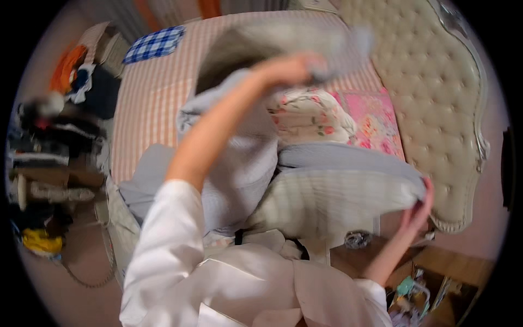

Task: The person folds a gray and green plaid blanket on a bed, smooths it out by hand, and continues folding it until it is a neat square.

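Observation:
A large grey quilted cover [241, 159] with a paler side spreads before me over the bed. My left hand [304, 68], blurred, is stretched across the bed and grips one raised part of it. Out at the right, my right hand [421, 204] holds another edge of the same cover, which hangs in a broad fold between that hand and my body. Beneath the cover lies a bed sheet with orange and white stripes [147, 122]. A white floral cloth [310, 118] and a pink floral cloth [376, 118] show between the cover's two raised parts.
A tufted beige headboard [437, 114] with a carved frame stands at the right. A blue checked cloth [154, 44] lies on the bed's far left corner. Clothes, an orange garment [67, 67] among them, are piled at the left. An open drawer or shelf [441, 294] with small items is at lower right.

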The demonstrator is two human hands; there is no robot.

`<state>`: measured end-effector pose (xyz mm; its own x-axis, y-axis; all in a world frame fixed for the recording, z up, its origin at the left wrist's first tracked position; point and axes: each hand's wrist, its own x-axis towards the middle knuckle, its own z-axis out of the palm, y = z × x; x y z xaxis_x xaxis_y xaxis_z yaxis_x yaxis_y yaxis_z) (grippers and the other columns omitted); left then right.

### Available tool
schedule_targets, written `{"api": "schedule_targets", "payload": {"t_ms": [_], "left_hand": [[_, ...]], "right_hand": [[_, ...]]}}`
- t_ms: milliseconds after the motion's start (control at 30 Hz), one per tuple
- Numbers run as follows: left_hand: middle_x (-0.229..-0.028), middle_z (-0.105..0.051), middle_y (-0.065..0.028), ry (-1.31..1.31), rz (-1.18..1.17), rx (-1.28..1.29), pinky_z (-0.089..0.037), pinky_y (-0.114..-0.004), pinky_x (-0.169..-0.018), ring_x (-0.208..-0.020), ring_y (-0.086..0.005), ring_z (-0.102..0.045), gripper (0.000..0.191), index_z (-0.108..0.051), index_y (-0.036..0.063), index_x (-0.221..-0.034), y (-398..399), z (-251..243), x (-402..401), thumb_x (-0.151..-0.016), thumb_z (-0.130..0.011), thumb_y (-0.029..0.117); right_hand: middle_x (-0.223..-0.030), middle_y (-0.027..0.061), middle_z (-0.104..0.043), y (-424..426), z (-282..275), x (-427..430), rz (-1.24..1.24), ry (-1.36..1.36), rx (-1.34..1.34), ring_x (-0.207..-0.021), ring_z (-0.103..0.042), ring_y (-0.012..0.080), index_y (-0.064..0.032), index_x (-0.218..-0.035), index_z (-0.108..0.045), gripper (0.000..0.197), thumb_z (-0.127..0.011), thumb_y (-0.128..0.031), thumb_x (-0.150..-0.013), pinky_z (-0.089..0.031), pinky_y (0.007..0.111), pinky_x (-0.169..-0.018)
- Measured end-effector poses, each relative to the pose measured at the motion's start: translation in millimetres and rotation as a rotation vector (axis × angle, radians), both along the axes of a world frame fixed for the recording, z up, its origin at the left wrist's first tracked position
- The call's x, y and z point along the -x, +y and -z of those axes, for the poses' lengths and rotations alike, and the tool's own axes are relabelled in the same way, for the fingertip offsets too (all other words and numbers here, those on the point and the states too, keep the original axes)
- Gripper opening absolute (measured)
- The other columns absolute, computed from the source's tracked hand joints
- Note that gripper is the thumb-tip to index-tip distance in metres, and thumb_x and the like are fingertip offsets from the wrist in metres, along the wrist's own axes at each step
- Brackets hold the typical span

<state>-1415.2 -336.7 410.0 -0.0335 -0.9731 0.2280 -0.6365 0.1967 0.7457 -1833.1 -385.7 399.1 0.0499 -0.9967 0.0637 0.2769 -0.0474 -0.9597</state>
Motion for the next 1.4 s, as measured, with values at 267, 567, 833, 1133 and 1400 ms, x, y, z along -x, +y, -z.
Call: {"api": "schedule_targets", "payload": {"t_ms": [267, 567, 833, 1133, 1400], "left_hand": [[-0.087, -0.050, -0.0069, 0.270, 0.062, -0.493, -0.035, -0.025, -0.076, -0.082, -0.0175, -0.045, 0.027, -0.049, 0.0009, -0.090, 68.4, 245.0, 82.5, -0.069, -0.048, 0.018], [-0.105, -0.046, -0.0115, 0.582, -0.100, -1.016, -0.041, -0.026, -0.064, -0.071, -0.0167, -0.048, 0.069, -0.036, 0.0088, -0.119, 57.2, 233.2, 133.2, -0.069, -0.055, 0.052], [-0.118, -0.039, -0.0144, -0.043, 0.364, -0.527, -0.040, -0.029, -0.079, -0.083, -0.0208, -0.052, 0.067, -0.037, 0.0063, -0.121, 16.4, 249.4, 168.1, -0.062, -0.065, 0.020], [-0.077, -0.059, -0.0095, 0.276, -0.144, -0.221, -0.042, -0.029, -0.065, -0.068, -0.0186, -0.055, 0.026, -0.055, 0.0024, -0.089, 43.3, 153.0, 135.6, -0.071, -0.060, 0.021], [-0.075, -0.056, 0.0011, 0.740, -0.176, -0.171, -0.040, -0.020, -0.060, -0.069, -0.0041, -0.048, 0.019, -0.057, 0.0014, -0.089, 112.6, 95.0, 122.6, -0.077, -0.058, 0.016]], "right_hand": [[-0.102, 0.0044, -0.052, 32.3, 78.6, -31.4, -0.724, 0.644, 0.017, -0.092, -0.050, 0.0145, 0.0008, -0.096, -0.052, 0.030, -0.045, 0.005, -0.068, -0.038, 0.026, -0.079], [-0.088, 0.0069, -0.054, 87.3, 65.0, -28.9, -0.774, 0.851, 0.265, -0.091, -0.050, 0.0191, -0.0024, -0.082, -0.055, 0.022, -0.052, 0.008, -0.062, -0.037, 0.026, -0.078], [-0.082, 0.0080, -0.054, 107.4, 69.2, -14.6, -0.797, 0.904, 0.420, -0.080, -0.053, 0.0215, -0.0042, -0.082, -0.055, 0.020, -0.053, 0.003, -0.064, -0.041, 0.028, -0.063], [-0.074, 0.0037, -0.055, 77.3, 66.0, -21.5, -0.662, 0.819, 0.269, -0.070, -0.050, 0.0099, -0.0002, -0.083, -0.054, 0.015, -0.058, -0.002, -0.069, -0.040, 0.023, -0.064], [-0.085, 0.0026, -0.053, 89.5, -0.4, -106.2, -1.139, 0.397, 0.369, -0.080, -0.047, 0.0098, -0.0017, -0.085, -0.052, 0.011, -0.053, -0.010, -0.078, -0.037, 0.024, -0.073]]}}
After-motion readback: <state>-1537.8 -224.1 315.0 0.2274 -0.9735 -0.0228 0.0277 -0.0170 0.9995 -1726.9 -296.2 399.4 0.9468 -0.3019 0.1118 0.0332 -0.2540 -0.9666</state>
